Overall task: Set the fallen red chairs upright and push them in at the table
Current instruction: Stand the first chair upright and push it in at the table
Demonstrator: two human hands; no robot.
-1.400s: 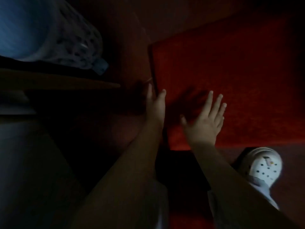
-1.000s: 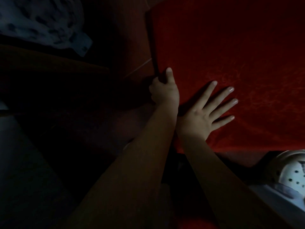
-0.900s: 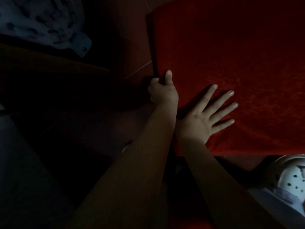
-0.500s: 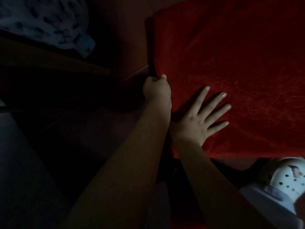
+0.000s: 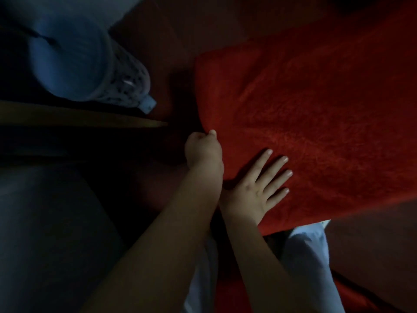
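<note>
A red upholstered chair (image 5: 316,123) fills the right half of the dim head view; only a broad padded red surface shows, and its legs and frame are hidden. My left hand (image 5: 203,150) grips the left edge of that surface, fingers curled round it. My right hand (image 5: 257,188) lies flat on the red fabric just to the right, fingers straight and spread. A wooden table edge (image 5: 90,118) runs in from the left, close to the chair's left edge.
A white perforated basket (image 5: 108,75) with a pale blue inside sits past the table edge at upper left. The floor (image 5: 158,41) between looks dark reddish. My pale trouser leg (image 5: 306,256) shows under the chair's near edge. The lower left is dark.
My left hand went from reaching open to gripping the chair's left edge. My right hand settled flat on the fabric. The red surface has tilted, and my shoe has gone out of view.
</note>
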